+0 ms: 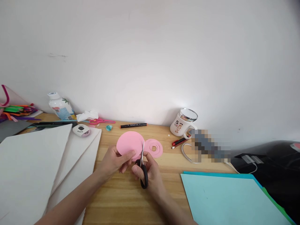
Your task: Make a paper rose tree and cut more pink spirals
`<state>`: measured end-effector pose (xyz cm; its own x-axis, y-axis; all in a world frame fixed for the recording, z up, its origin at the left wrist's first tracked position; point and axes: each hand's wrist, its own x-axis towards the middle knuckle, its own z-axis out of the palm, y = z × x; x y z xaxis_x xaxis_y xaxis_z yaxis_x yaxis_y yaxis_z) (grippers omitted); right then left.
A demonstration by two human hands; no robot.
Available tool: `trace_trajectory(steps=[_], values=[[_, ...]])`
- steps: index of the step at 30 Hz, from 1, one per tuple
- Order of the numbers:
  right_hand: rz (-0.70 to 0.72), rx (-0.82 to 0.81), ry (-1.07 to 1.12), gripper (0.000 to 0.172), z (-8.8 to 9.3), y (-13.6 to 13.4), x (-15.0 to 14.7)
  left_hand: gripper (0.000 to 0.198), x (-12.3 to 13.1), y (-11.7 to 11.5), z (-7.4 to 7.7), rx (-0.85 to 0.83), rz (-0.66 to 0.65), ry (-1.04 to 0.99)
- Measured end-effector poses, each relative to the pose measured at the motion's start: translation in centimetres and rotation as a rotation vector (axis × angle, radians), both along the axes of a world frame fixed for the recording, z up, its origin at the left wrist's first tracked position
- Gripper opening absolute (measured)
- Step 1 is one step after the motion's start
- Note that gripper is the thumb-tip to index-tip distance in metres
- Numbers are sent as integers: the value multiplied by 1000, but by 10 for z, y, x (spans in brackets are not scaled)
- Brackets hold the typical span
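My left hand (119, 160) pinches a round pink paper disc (129, 142) by its lower edge, thumb on top. Black-handled scissors (143, 178) are gripped in my right hand (151, 172), their blades pointing up at the disc's right edge. Whether the blades are parted is hard to make out. Just behind them, a pink paper spiral (158, 151) with a hole in its middle lies on the table. A bit of pink paper also shows below the disc, partly hidden by my fingers.
White boards (30, 168) cover the left side; turquoise paper sheets (225, 193) lie at right. Along the wall stand a white bottle (61, 107) and a white mug (180, 125). Pink scissors (103, 121), a black marker (133, 125) and a white tape dispenser (81, 130) lie between.
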<state>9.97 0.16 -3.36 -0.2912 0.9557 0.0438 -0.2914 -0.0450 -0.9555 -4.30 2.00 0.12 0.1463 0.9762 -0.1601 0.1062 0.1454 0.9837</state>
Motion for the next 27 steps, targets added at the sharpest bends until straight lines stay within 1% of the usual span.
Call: trace_trajectory(steps=[4,9,15,19,27], values=[[21,-8,57,52,0,0,-1,38,0,0,-1,5,37,34],[5,-30,74,59,3,2,1,40,-1,0,-2,10,20,77],[20,-46,75,58,5,2,1,36,-3,-1,-2,26,11,85],[26,-46,78,58,5,1,1,37,-3,0,-2,40,3,84],[5,-53,14,55,1,1,1,40,-5,1,-8,59,6,75]])
